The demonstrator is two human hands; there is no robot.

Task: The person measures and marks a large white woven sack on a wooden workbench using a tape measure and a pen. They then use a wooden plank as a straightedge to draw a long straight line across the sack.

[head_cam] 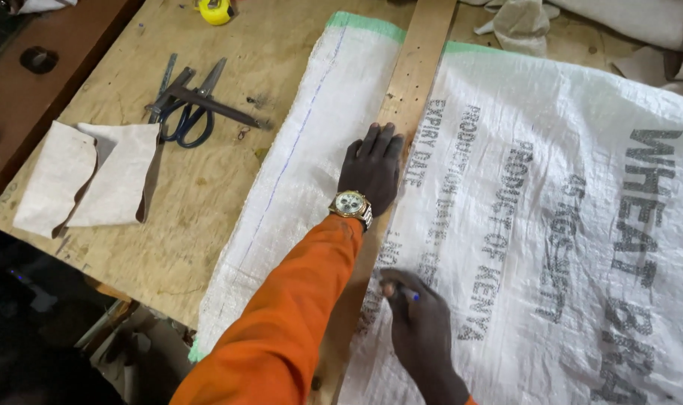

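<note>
We press left hand flat on wooden strip running lower-centre to top-centre over white sack; right hand pinches blue pen beside strip's right edge.

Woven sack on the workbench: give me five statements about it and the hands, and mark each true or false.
1. The left hand presses flat on a wooden batten laid along the white woven sack. True.
2. The right hand holds the scissors. False: it pinches a blue pen beside the batten; the scissors lie on the plywood bench, apart from both hands.
3. A blue line already runs along the sack left of the batten. True.
4. The yellow tape measure rests on the sack. False: it sits on the bench near the far edge.
5. The left wrist bears a gold wristwatch. True.
</note>
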